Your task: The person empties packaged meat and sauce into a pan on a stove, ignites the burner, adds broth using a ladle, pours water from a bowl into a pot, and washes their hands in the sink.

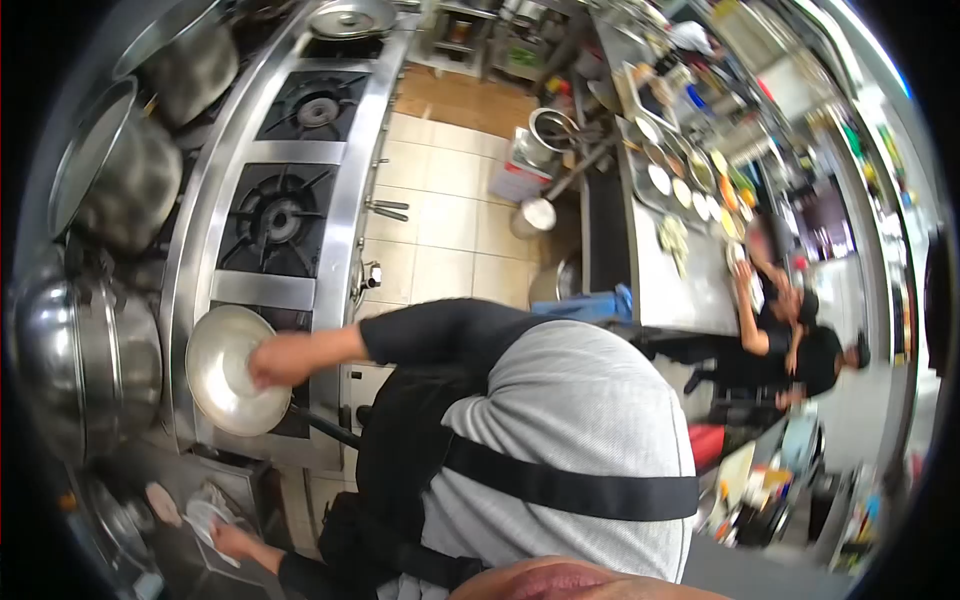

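The right hand (276,361) is over the pan (226,380) on the near burner; its grip is blurred, so I cannot tell its state. Near left, the left hand (233,541) grips a white cloth (205,520).

The pan (222,372) at the right hand (280,362) is silvery beige, the sleeve (440,335) black. The cloth (205,515) at the left hand (235,540) is white. Beyond the right hand, burner grates (276,222) are black, and cream floor tiles (437,150) form a grid.
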`<state>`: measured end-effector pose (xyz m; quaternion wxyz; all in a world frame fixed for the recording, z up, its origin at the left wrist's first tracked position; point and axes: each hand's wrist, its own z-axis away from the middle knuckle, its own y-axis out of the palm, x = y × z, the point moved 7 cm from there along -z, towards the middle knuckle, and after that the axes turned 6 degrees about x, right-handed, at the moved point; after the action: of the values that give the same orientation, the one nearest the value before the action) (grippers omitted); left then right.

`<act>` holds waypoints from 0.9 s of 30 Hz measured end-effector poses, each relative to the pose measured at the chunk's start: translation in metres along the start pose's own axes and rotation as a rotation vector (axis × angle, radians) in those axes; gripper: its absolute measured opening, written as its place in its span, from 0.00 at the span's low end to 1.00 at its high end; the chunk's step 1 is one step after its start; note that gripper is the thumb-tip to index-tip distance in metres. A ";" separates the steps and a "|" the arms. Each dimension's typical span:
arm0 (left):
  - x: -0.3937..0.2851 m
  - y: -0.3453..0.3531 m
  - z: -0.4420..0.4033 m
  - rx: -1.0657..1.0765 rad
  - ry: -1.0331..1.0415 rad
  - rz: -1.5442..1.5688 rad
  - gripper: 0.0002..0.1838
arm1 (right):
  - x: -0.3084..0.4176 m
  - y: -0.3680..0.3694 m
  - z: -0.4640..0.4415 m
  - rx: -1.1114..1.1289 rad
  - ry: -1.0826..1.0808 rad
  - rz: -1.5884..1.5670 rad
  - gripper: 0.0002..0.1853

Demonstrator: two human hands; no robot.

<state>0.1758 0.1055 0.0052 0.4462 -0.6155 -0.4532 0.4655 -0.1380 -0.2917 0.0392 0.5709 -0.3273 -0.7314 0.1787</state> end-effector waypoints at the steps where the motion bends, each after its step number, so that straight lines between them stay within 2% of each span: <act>1: -0.001 0.000 0.000 0.032 0.005 0.195 0.22 | 0.031 0.013 -0.013 -0.003 0.066 -0.133 0.11; 3: 0.010 0.000 0.004 0.103 -0.022 0.573 0.20 | 0.061 0.054 -0.043 0.058 0.113 -0.148 0.09; 6: -0.001 -0.026 0.024 0.153 -0.201 0.625 0.17 | 0.079 0.105 -0.079 0.104 0.076 -0.149 0.10; 8: 0.010 -0.025 0.018 0.074 -0.086 0.741 0.16 | 0.089 0.126 -0.103 0.172 0.090 -0.246 0.09; 9: 0.015 -0.024 0.014 0.031 -0.028 0.802 0.16 | 0.088 0.129 -0.112 0.128 0.076 -0.214 0.09; 11: 0.033 -0.013 -0.013 0.023 -0.064 0.901 0.15 | 0.086 0.136 -0.126 0.045 0.053 -0.159 0.09; 12: 0.060 -0.018 -0.021 0.001 -0.099 0.928 0.15 | 0.084 0.138 -0.131 0.024 -0.025 -0.193 0.09; 13: 0.037 -0.051 -0.013 -0.008 0.099 0.801 0.15 | 0.057 0.163 -0.138 0.017 -0.165 -0.149 0.10; 14: 0.034 -0.072 -0.007 0.025 0.140 0.720 0.15 | 0.023 0.203 -0.141 -0.087 -0.384 -0.073 0.14; 15: 0.016 -0.099 0.005 0.019 0.217 0.707 0.16 | 0.046 0.147 -0.102 -0.131 -0.251 -0.051 0.17; 16: 0.018 -0.103 0.002 0.131 -0.009 0.886 0.16 | 0.050 0.117 -0.085 -0.075 -0.004 -0.043 0.15; 17: 0.026 -0.094 -0.006 0.151 -0.161 1.079 0.14 | 0.053 0.086 -0.064 -0.006 0.243 -0.020 0.12; 19: 0.013 -0.100 -0.012 0.113 -0.042 1.150 0.12 | 0.010 0.073 -0.037 -0.091 0.481 -0.320 0.09; 20: 0.006 -0.098 -0.013 0.121 -0.003 1.149 0.12 | 0.015 0.052 -0.034 -0.161 0.535 -0.259 0.10; 22: -0.029 -0.105 -0.007 0.220 0.049 1.225 0.12 | 0.026 0.027 -0.041 -0.230 0.523 -0.373 0.11; 27: -0.145 -0.112 0.018 0.483 0.231 1.288 0.11 | 0.088 -0.024 -0.104 -0.184 0.307 -0.335 0.17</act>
<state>0.1200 -0.0117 0.1359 0.2510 -0.6909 0.1686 0.6567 -0.0575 -0.2600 0.1472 0.6649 -0.2755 -0.6933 -0.0375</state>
